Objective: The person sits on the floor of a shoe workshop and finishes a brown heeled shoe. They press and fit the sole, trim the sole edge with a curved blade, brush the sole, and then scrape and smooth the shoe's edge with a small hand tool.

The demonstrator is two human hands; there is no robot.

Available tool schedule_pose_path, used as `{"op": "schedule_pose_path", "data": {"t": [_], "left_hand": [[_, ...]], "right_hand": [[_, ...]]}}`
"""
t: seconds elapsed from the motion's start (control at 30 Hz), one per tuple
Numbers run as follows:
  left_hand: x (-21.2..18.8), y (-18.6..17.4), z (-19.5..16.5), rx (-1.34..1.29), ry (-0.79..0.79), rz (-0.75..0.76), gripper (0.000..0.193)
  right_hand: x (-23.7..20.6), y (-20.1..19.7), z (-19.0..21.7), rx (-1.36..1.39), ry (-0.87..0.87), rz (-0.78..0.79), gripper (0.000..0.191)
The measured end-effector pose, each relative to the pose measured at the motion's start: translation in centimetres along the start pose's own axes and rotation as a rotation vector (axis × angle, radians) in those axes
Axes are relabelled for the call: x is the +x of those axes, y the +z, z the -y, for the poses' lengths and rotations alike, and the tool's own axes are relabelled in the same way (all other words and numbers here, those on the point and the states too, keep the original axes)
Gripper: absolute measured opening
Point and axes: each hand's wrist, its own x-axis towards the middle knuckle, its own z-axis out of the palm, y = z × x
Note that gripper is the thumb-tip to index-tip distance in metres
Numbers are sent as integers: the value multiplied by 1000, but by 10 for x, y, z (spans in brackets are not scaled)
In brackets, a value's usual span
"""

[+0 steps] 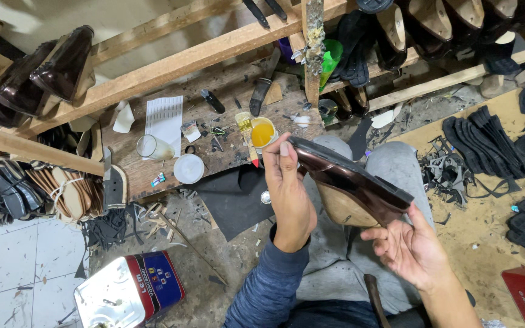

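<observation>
**Glossy shoe held over the lap, close to an open glue pot**

The dark brown shoe (350,185) sits in the air above the person's grey-trousered knees (390,167), tilted so that its toe points up and away toward the low wooden bench (214,130) and its tan insole side faces down toward the lap.

The main risk, as I judge it, is a slip. The polished upper looks slick, and the right hand (411,246) only cradles the heel end from below with an open palm, fingers spread rather than wrapped. If the left hand (290,194) eases off, the shoe could tip off that palm and fall to the floor beside the shoe, where leather scraps (448,173) lie thick and would scuff the finish. A second hazard is the small open pot of yellow glue (263,133) just beyond the shoe's toe, with a smeared brush (247,136) beside it: a forward swing of the toe could smear adhesive on the gloss.

The left hand stands upright at the shoe's toe end, its grip clamped on the front of the shoe, thumb on the near side and fingers over the far edge, wrist straight, blue sleeve running back toward the body. The right hand lies below the shoe's heel, palm up, grip apart, merely propping it.
</observation>
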Motion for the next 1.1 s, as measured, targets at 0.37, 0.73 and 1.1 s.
{"op": "schedule_pose_path", "data": {"t": [0.37, 0.73, 1.1], "left_hand": [[23, -8, -2, -39, -28, 68, 33], [27, -43, 21, -76, -261, 121, 79], [3, -20, 14, 189, -258, 415, 90]], "right_hand": [[-12, 46, -13, -83, 35, 26, 89], [-18, 42, -22, -278, 200, 108, 88], [-3, 23, -24, -762, -288, -266, 77]]}}
